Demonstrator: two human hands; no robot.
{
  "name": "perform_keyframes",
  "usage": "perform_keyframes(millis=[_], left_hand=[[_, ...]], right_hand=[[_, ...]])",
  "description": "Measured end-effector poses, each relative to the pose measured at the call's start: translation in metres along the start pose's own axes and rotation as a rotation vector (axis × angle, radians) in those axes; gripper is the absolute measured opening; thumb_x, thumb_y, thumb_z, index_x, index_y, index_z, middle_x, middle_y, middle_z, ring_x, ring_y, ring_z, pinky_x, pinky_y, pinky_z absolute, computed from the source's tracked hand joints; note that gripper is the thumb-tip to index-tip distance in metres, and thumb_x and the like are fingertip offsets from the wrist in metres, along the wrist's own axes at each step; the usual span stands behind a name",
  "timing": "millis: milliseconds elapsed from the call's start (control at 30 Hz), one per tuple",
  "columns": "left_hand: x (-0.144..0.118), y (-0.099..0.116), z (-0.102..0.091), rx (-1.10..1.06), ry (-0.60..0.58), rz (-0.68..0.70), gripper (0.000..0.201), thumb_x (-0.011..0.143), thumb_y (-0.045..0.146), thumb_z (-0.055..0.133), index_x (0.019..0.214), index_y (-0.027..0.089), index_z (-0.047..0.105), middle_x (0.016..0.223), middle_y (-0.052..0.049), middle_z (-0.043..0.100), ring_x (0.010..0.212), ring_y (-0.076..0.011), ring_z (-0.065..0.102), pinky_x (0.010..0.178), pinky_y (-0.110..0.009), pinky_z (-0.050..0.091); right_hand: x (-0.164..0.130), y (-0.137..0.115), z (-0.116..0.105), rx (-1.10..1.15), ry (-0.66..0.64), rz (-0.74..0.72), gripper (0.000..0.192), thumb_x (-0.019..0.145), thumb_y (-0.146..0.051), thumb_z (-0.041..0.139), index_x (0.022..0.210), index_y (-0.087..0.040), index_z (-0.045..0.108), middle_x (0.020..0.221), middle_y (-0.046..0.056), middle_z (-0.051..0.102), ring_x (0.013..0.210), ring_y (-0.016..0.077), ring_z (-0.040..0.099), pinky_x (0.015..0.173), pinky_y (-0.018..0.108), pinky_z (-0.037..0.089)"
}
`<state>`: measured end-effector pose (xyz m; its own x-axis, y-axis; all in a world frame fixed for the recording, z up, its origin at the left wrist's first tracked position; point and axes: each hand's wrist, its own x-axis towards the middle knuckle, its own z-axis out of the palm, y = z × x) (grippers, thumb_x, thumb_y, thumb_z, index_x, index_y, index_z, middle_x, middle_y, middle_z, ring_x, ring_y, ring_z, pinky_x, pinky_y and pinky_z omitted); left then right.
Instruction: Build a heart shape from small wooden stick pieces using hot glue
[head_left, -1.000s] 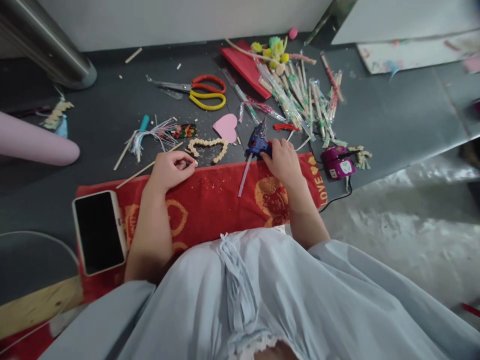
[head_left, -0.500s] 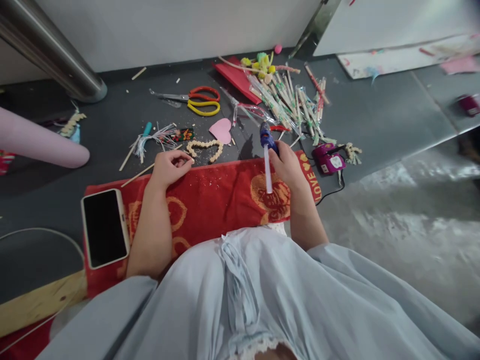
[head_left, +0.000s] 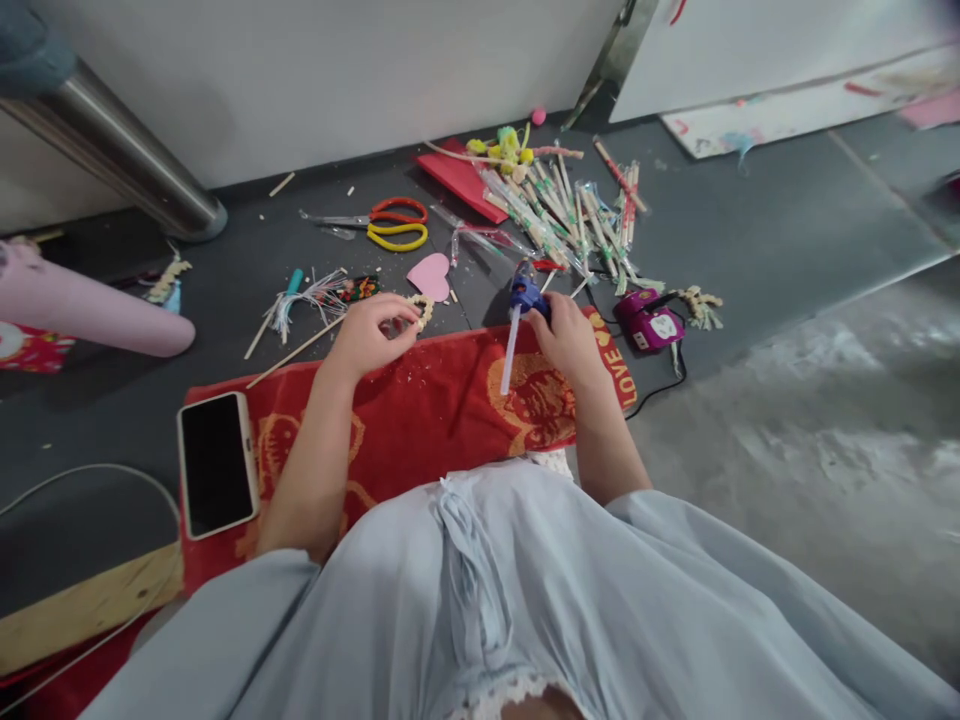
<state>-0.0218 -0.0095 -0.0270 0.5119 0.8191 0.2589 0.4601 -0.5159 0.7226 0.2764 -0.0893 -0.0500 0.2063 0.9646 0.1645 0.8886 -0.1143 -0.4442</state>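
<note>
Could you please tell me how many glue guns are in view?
2. The blue glue gun with a white glue stick is in the right hand at the red towel's far edge; the purple glue gun lies on the dark floor, right of it.

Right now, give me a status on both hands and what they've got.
Left hand on beaded heart piece. Right hand gripping blue glue gun, glue stick trailing over red towel. Pink paper heart just beyond.

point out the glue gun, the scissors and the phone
glue gun (head_left: 523, 296), head view, blue body by the right hand
scissors (head_left: 397, 236), head view, yellow handle loop
phone (head_left: 217, 462), head view, dark screen
</note>
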Motion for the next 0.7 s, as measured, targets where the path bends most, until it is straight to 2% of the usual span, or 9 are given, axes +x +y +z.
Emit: perform_keyframes(millis=[133, 200, 233, 300, 367, 533, 700], left_hand=[[0.038, 0.014, 0.019, 0.079, -0.103, 0.014, 0.015, 0.078, 0.027, 0.063, 0.081, 0.018, 0.075, 0.126, -0.008, 0.073, 0.094, -0.0194, 0.07, 0.079, -0.032, 0.055], [0.063, 0.018, 0.03, 0.108, -0.195, 0.053, 0.015, 0.077, 0.026, 0.064, 0.077, 0.017, 0.076, 0.135, -0.009, 0.068, 0.105, -0.023, 0.07, 0.088, -0.035, 0.054], [0.077, 0.018, 0.035, 0.117, -0.219, 0.048, 0.015, 0.076, 0.024, 0.064, 0.075, 0.017, 0.077, 0.137, -0.01, 0.067, 0.103, -0.0235, 0.07, 0.09, -0.036, 0.053], [0.102, 0.017, 0.045, 0.145, -0.316, 0.014, 0.016, 0.075, 0.025, 0.065, 0.078, 0.016, 0.078, 0.145, -0.009, 0.061, 0.087, -0.0217, 0.072, 0.084, -0.037, 0.054], [0.123, 0.014, 0.055, 0.206, -0.381, -0.004, 0.016, 0.073, 0.024, 0.066, 0.076, 0.016, 0.079, 0.145, -0.009, 0.059, 0.088, -0.0233, 0.072, 0.084, -0.037, 0.054], [0.157, 0.006, 0.068, 0.247, -0.451, 0.0, 0.019, 0.069, 0.022, 0.065, 0.079, 0.017, 0.08, 0.141, -0.008, 0.063, 0.119, -0.0297, 0.068, 0.096, -0.034, 0.051], [0.171, 0.005, 0.071, 0.284, -0.562, -0.077, 0.016, 0.068, 0.021, 0.065, 0.073, 0.02, 0.08, 0.131, -0.005, 0.07, 0.117, -0.0295, 0.069, 0.09, -0.032, 0.053]], right_hand=[[-0.001, -0.004, -0.003, -0.068, -0.06, -0.006, 0.042, 0.099, -0.041, 0.038, 0.12, -0.012, 0.06, 0.117, 0.022, 0.067, 0.104, 0.0345, 0.064, 0.09, 0.048, 0.052], [-0.001, -0.006, -0.006, -0.089, -0.087, -0.008, 0.041, 0.1, -0.039, 0.038, 0.12, -0.012, 0.06, 0.116, 0.023, 0.067, 0.103, 0.0353, 0.064, 0.09, 0.049, 0.051], [0.0, -0.006, -0.007, -0.098, -0.104, -0.01, 0.041, 0.1, -0.039, 0.038, 0.121, -0.011, 0.059, 0.116, 0.023, 0.067, 0.103, 0.0357, 0.064, 0.091, 0.049, 0.051], [0.002, -0.007, -0.012, -0.116, -0.139, -0.008, 0.041, 0.1, -0.038, 0.039, 0.123, -0.01, 0.058, 0.117, 0.023, 0.066, 0.104, 0.0367, 0.064, 0.09, 0.048, 0.051], [0.003, -0.008, -0.016, -0.13, -0.168, -0.008, 0.042, 0.101, -0.038, 0.039, 0.125, -0.009, 0.057, 0.118, 0.024, 0.065, 0.105, 0.0371, 0.064, 0.09, 0.048, 0.051], [0.008, -0.008, -0.024, -0.138, -0.211, -0.013, 0.042, 0.102, -0.038, 0.037, 0.123, -0.008, 0.057, 0.117, 0.023, 0.065, 0.104, 0.0366, 0.065, 0.09, 0.046, 0.051], [0.011, 0.006, -0.026, -0.024, -0.177, -0.006, 0.043, 0.1, -0.039, 0.037, 0.123, -0.009, 0.058, 0.121, 0.024, 0.065, 0.107, 0.0364, 0.064, 0.095, 0.049, 0.05]])
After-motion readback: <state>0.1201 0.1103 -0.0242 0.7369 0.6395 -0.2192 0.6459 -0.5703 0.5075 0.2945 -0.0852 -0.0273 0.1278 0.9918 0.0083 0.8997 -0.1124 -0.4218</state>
